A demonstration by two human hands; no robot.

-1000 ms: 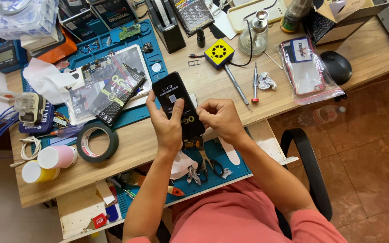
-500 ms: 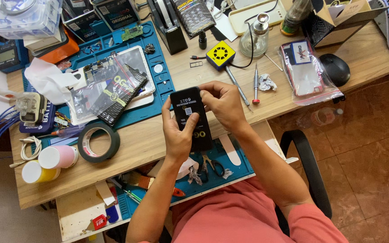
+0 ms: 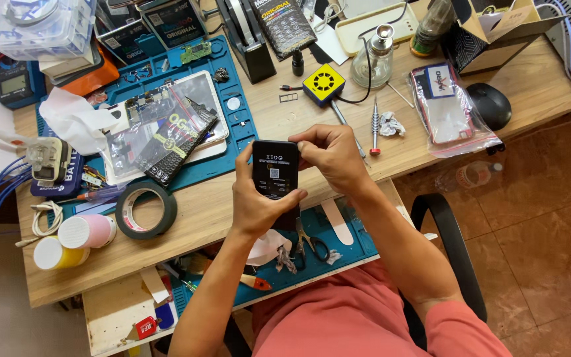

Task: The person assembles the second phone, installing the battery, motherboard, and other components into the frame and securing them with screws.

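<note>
**A:** So where are we at? We've got the black phone-sized slab (image 3: 275, 169) up off the wooden desk (image 3: 219, 218), held over the front edge, just above the pull-out tray with the blue mat (image 3: 338, 254).

**B:** Yep. Our left hand (image 3: 259, 205) cradles it from below — thumb laid across the lower face, index finger running up the left edge, the rest curled behind where we can't see them. Our right hand (image 3: 332, 155) comes in from the right, fingers bunched together and pinching the top right corner.

**A:** Long axis?

**B:** Runs pretty much straight away from us, top end toward the yellow square gadget (image 3: 324, 84), bottom end sunk in the left palm. The printed face points up at the camera.

**A:** So the corner being worked sits right under the right fingertips, and the left hand is the nearer one for carrying the weight.

**B:** That's how we read it. Whether the right thumb is on the face or tucked behind the edge — can't tell, the knuckles hide it. The small scissors (image 3: 312, 244) lie on the mat just below the left wrist, and the tape roll (image 3: 146, 209) sits off to the left, well apart from both hands.
</note>
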